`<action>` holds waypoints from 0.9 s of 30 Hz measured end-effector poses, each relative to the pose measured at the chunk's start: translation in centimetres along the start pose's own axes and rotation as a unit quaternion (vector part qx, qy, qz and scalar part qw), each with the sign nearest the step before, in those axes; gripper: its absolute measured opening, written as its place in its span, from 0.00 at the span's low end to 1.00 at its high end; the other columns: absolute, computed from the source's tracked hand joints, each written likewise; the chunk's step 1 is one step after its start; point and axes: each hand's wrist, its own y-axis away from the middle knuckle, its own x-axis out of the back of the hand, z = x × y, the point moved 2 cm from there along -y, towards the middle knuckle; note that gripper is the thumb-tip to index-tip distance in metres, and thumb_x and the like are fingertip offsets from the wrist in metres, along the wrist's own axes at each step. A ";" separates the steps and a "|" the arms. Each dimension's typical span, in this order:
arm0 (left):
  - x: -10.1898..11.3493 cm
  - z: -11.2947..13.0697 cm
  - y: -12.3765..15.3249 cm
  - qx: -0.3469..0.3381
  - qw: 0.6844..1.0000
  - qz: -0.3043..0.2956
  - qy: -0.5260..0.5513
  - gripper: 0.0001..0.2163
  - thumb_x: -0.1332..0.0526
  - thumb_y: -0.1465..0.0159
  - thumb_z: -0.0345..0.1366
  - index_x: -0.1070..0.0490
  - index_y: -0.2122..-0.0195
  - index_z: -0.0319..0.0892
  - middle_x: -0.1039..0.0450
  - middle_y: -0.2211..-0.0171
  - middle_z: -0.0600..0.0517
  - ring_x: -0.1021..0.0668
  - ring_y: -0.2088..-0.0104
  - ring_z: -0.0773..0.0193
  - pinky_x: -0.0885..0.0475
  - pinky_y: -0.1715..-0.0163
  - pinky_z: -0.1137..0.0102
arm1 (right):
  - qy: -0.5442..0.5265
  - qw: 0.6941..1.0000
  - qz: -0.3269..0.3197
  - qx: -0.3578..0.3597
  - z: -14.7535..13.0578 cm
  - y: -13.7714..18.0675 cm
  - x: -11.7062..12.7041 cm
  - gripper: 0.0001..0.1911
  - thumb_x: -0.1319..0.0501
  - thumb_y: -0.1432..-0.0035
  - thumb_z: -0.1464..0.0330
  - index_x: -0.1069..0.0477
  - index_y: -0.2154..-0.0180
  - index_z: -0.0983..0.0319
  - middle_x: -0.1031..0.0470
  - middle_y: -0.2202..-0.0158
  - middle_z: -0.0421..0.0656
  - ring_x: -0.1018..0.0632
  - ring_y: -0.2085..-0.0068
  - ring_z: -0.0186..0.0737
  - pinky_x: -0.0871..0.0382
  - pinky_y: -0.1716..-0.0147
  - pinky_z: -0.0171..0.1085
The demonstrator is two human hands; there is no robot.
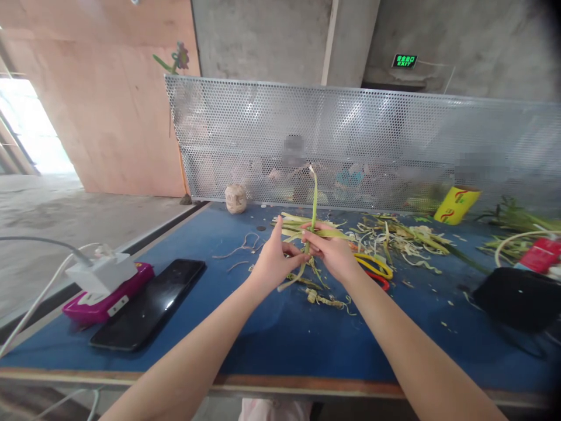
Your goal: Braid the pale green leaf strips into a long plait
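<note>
Both of my hands meet over the middle of the blue table, at some long green leaf strips. My left hand (272, 260) is closed with thumb and fingertips on the lower part of the strips. Pinched at the crossing of the strips is my right hand (331, 251), close beside the left fingertips. One pale green leaf strip (314, 199) stands upright above the fingers, and others stick out sideways. Below the hands lies a knotted, dry-looking plant piece (322, 299) with thin curled ends. Yellow looped handles (377, 266) with a red part beneath lie by my right wrist.
Loose leaf scraps (403, 234) spread to the right. A black phone (151, 304) lies beside a purple power strip (109, 301) with a white plug. A carved pale head (235, 199), yellow packet (456, 204) and black object (519, 299) surround the work. A perforated metal screen (263, 117) closes the back.
</note>
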 end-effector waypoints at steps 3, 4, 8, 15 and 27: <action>-0.3 -0.5 0.0 0.015 0.998 -0.029 0.046 0.48 0.36 0.52 0.32 0.71 0.39 0.35 0.30 0.80 0.56 0.30 0.79 0.69 0.37 0.76 0.73 | 0.001 1.000 0.010 -0.005 0.0 0.0 -0.1 0.10 0.37 0.56 0.66 0.30 0.68 0.62 0.32 0.79 0.37 0.45 0.84 0.24 0.53 0.84 0.30; -0.4 -0.7 0.0 0.022 0.997 -0.041 0.061 0.48 0.36 0.52 0.32 0.71 0.39 0.35 0.31 0.80 0.57 0.30 0.79 0.70 0.37 0.77 0.73 | -0.002 1.000 0.012 -0.008 0.1 0.0 -0.1 0.11 0.36 0.56 0.65 0.30 0.68 0.63 0.32 0.79 0.37 0.45 0.84 0.24 0.53 0.84 0.30; -0.7 -1.1 0.2 0.042 0.993 -0.073 0.082 0.49 0.35 0.52 0.32 0.72 0.39 0.34 0.32 0.81 0.58 0.31 0.79 0.71 0.37 0.76 0.73 | -0.026 0.999 0.014 -0.016 0.3 0.1 -0.2 0.12 0.35 0.58 0.65 0.29 0.70 0.63 0.32 0.81 0.36 0.45 0.85 0.23 0.55 0.85 0.31; -0.9 -0.9 0.5 0.069 0.988 -0.115 0.076 0.49 0.36 0.52 0.30 0.74 0.40 0.31 0.34 0.81 0.59 0.31 0.78 0.70 0.35 0.73 0.70 | -0.042 0.997 0.019 -0.062 0.4 0.3 -0.4 0.13 0.33 0.62 0.64 0.29 0.72 0.64 0.33 0.82 0.36 0.45 0.84 0.23 0.54 0.84 0.30; 2.1 0.6 -0.9 0.062 0.990 0.102 0.079 0.33 0.37 0.48 0.43 0.47 0.45 0.33 0.31 0.74 0.52 0.30 0.75 0.70 0.37 0.75 0.73 | -0.058 0.987 -0.031 -0.149 0.3 0.5 -0.7 0.14 0.37 0.56 0.57 0.29 0.73 0.63 0.35 0.82 0.38 0.39 0.81 0.27 0.46 0.83 0.29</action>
